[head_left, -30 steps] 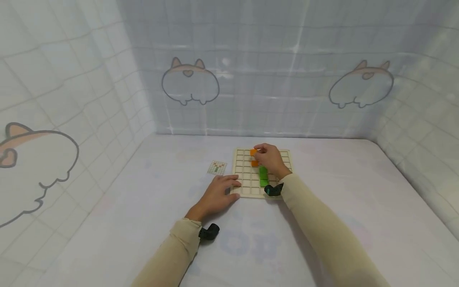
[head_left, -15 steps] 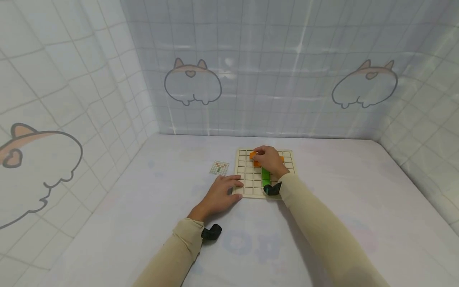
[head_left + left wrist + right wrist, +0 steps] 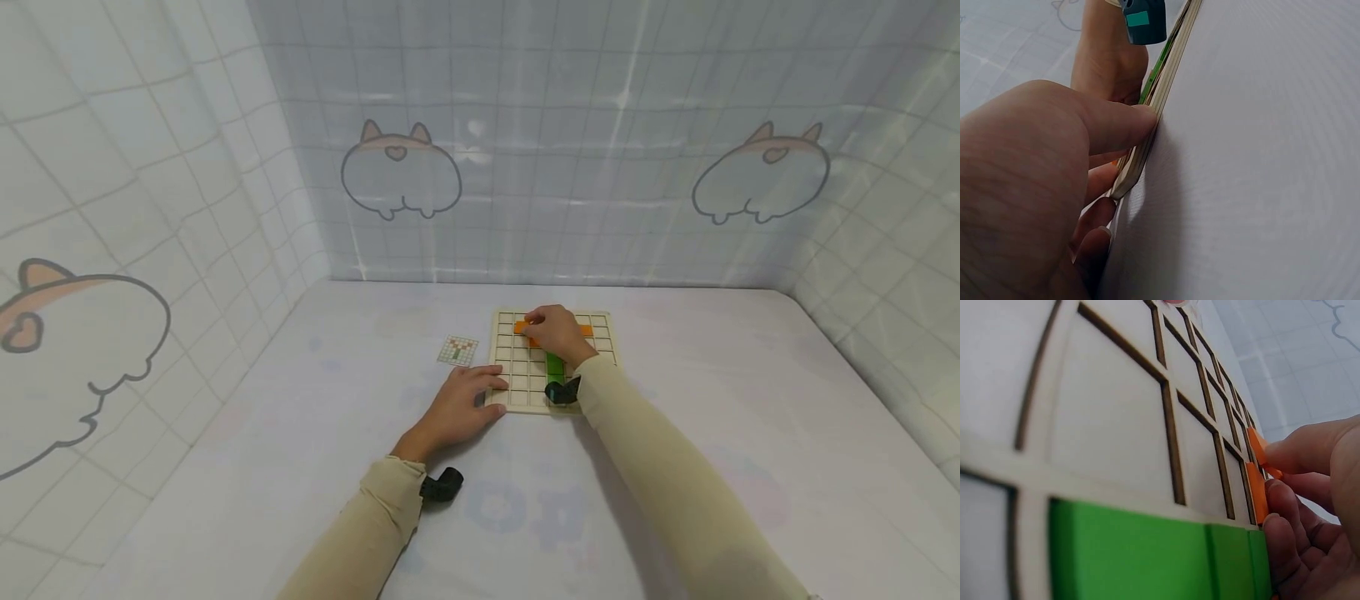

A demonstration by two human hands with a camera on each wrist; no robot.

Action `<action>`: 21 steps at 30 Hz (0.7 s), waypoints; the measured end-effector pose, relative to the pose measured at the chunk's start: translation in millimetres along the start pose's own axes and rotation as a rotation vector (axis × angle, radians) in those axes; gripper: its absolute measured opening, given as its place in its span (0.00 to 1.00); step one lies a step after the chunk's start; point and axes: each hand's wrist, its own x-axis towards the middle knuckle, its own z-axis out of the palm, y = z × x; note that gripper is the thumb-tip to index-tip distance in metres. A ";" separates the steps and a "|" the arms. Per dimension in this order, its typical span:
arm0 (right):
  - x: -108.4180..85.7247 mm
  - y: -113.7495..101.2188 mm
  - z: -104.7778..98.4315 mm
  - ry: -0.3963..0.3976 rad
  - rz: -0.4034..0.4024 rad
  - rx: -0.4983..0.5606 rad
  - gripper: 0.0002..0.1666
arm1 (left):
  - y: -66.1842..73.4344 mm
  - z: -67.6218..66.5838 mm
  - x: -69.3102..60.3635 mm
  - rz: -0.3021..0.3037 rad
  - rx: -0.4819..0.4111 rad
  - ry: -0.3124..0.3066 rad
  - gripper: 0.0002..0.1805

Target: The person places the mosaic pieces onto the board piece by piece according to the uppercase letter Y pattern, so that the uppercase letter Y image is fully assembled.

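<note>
A pale wooden grid board (image 3: 519, 367) lies on the white surface. My left hand (image 3: 457, 407) rests at its near-left corner, fingers and thumb laid loosely on the edges; in the left wrist view the thumb (image 3: 1124, 122) touches the board's side. Over the far rows, my right hand (image 3: 558, 331) pinches an orange square tile (image 3: 1259, 447) between thumb and forefinger. A second orange tile (image 3: 1256, 495) sits in the grid beside it, and another orange piece (image 3: 587, 331) shows right of the hand. Green tiles (image 3: 1141, 550) form a column below, partly hidden by the right wrist.
A small card (image 3: 457, 351) printed with a coloured grid pattern lies left of the board. Black wrist cameras sit under both sleeves. White tile-patterned sheeting with cartoon outlines (image 3: 401, 177) encloses the back and sides.
My right hand has shifted slightly left and nearer with the orange tile, from the far row to about the second row. Orange tiles right of it came into view. My left hand stays put.
</note>
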 end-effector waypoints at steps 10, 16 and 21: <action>1.8 -0.8 0.2 -0.001 -0.015 -0.050 0.20 | 0.5 -0.9 0.2 0.011 0.005 -0.005 0.18; 2.4 -2.8 1.7 0.004 -0.006 -0.061 0.19 | -0.6 -0.1 -0.2 0.007 0.012 -0.006 0.18; 3.5 -1.6 1.8 0.008 -0.026 -0.082 0.19 | -0.7 0.6 0.1 0.006 0.005 0.004 0.18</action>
